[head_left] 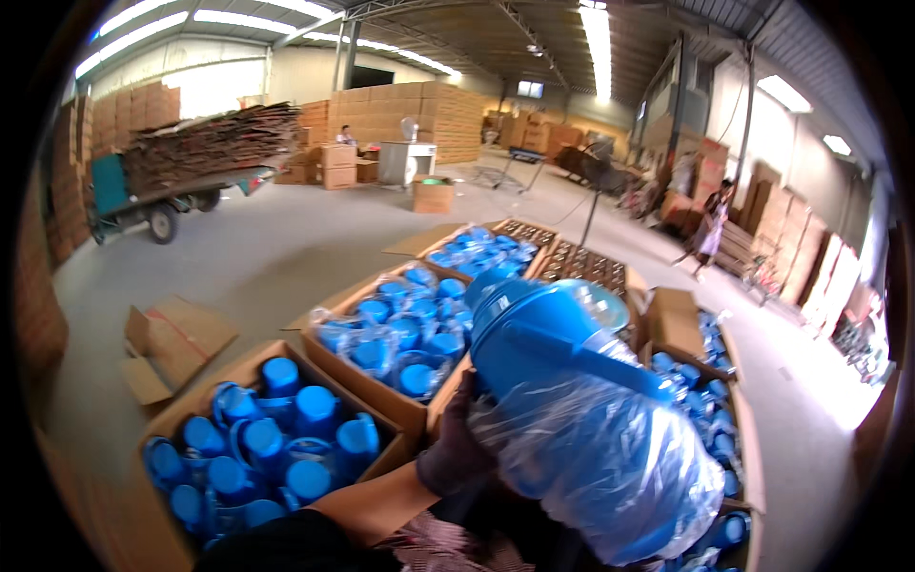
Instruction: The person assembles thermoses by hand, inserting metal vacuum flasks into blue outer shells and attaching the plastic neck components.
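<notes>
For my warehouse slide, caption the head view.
A dark-gloved left hand holds a handled blue plastic vessel partly wrapped in clear film, among open brown cardboard boxes.

Blue pitcher (564, 355), brown cartons (398, 410), grey floor (205, 276)

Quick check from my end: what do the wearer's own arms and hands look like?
The left hand wears a dark, purplish-grey glove ending around the wrist. The forearm is bare up to a black sleeve. No cables or clear markings show on them. The right hand and arm cannot be seen.
</notes>
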A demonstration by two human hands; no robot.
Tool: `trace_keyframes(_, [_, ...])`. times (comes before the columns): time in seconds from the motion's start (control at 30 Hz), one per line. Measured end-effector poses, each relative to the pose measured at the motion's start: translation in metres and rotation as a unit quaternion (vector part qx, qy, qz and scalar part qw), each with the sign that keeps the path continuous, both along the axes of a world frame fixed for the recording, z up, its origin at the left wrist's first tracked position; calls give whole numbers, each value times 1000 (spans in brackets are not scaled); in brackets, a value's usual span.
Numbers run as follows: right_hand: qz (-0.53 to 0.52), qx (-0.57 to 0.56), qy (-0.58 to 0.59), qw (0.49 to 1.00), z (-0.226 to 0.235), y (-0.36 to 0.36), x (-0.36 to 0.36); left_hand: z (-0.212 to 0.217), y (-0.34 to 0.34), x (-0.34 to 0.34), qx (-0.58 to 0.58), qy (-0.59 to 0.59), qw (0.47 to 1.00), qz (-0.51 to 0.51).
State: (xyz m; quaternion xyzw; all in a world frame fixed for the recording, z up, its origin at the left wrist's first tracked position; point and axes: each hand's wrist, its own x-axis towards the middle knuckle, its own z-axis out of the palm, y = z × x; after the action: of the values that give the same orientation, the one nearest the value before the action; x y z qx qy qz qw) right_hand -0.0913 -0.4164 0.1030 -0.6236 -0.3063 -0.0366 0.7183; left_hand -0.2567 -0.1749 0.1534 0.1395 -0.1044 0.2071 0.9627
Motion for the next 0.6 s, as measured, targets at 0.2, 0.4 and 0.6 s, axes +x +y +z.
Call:
trace_keyframes(0.2, [10, -19, -6, 1000, 9, 6, 7, -28, -14, 30, -82, -188, 968, -147])
trace_keyframes(0.4, [25, -33, 2, 999, 8, 22, 7, 2, -20, 24, 108, 12, 988, 112])
trace_keyframes(0.6, [34, -38, 22, 998, 5, 23, 6, -22, 18, 21, -10, -83, 996, -2])
